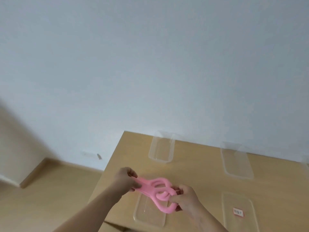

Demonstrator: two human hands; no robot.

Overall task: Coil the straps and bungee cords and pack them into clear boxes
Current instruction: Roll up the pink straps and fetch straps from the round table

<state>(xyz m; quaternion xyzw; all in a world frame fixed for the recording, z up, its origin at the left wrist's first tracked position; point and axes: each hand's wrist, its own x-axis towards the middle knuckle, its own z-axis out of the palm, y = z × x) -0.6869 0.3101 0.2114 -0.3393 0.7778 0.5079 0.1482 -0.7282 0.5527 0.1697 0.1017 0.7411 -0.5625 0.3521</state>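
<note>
Left hand and right hand both pinch the pink strap, half-coiled above the bench; the clear boxes look unfilled, so packing seems unstarted.

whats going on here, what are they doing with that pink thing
A person holds a pink strap in the air over a wooden table. The left hand grips one end and the right hand pinches its loops, apparently coiling it. The near-left clear box lies below the hands. Nothing looks packed yet.
</note>
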